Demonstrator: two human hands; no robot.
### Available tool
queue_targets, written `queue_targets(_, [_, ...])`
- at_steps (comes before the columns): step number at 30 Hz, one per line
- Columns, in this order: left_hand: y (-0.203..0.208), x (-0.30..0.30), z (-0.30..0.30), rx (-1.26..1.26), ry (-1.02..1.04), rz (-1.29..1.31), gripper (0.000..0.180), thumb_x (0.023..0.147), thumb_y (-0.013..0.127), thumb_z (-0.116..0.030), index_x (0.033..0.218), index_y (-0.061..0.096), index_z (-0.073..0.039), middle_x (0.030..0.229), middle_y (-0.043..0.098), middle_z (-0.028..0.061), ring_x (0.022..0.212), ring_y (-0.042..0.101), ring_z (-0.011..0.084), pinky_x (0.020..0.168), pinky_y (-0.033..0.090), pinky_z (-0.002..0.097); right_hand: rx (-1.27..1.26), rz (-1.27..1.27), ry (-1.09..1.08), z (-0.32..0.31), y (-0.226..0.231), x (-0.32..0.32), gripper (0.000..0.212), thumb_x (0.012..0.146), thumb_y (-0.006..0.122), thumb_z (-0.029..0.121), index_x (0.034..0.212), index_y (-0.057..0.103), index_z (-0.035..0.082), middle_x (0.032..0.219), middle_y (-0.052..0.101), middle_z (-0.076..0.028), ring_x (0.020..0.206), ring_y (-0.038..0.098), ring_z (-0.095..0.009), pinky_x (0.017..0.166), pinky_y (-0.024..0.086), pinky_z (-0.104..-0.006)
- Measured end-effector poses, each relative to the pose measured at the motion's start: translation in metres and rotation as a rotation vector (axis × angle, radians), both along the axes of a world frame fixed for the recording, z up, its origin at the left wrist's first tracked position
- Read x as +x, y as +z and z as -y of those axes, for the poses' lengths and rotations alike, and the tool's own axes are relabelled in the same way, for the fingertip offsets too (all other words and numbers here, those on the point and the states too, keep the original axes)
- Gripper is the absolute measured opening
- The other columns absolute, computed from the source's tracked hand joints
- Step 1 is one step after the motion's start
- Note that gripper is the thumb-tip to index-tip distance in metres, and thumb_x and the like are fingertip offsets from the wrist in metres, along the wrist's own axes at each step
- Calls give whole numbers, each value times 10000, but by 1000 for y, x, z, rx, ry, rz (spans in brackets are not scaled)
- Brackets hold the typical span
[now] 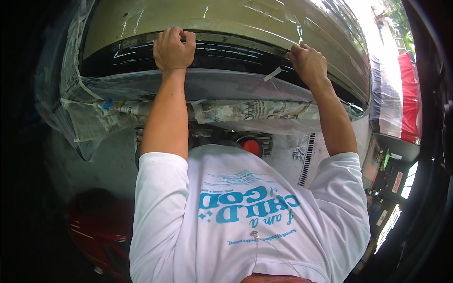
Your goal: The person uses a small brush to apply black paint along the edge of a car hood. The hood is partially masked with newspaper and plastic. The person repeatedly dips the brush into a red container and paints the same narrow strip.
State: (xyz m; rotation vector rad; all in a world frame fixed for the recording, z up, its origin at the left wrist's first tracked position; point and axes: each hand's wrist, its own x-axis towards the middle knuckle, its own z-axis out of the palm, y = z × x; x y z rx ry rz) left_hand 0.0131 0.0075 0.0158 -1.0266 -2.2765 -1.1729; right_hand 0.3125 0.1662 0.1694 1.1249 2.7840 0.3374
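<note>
Narrow strip runs left-right (bow could be lens) between far gold panel and near glossy black band. Left hand and right hand curl at it, open room between them; can't tell whether either pinches.

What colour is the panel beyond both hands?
The panel is olive-gold; head view shows it best.

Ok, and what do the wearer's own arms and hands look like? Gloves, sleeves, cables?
Left hand and right hand: no gloves. Loose, white short sleeves leave the forearms bare. No watch or cables visible on either arm.
</note>
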Motion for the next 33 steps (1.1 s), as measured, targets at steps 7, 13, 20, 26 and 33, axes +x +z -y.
queue_targets(7, [9,3,-6,-29,-23,26,183,883,653,-278,809,654,-110,839,660,30,857,636,277,830,516,436,-201,243,75,-50,48,-37,230,903,772,328,975,783,110,971,778,-166,940,746,-373,846,592,-485])
queue_targets(13, [4,2,-5,8,-21,13,180,883,655,-277,824,672,-108,849,668,30,877,645,277,838,521,442,-108,92,21,-31,25,-16,275,946,735,373,978,774,103,928,769,-158,936,732,-391,835,576,-502])
queue_targets(20, [0,2,-2,17,-34,23,151,867,667,-266,819,670,-123,859,678,24,885,648,278,828,522,448,-14,21,41,-10,4,-1,274,1005,662,353,982,757,98,1034,767,-142,931,749,-387,837,597,-507])
queue_targets(26, [-2,0,-6,9,-24,4,150,865,675,-273,826,677,-128,854,679,16,873,648,277,827,520,445,95,-42,-5,6,-15,9,298,1024,645,374,971,745,98,1035,758,-120,870,745,-378,769,600,-515])
queue_targets(33, [1,4,-6,50,1,-6,166,870,679,-285,813,683,-129,821,662,6,855,642,273,805,516,445,107,52,62,-3,-4,-9,295,998,685,356,969,747,68,971,758,-149,852,743,-382,764,598,-510])
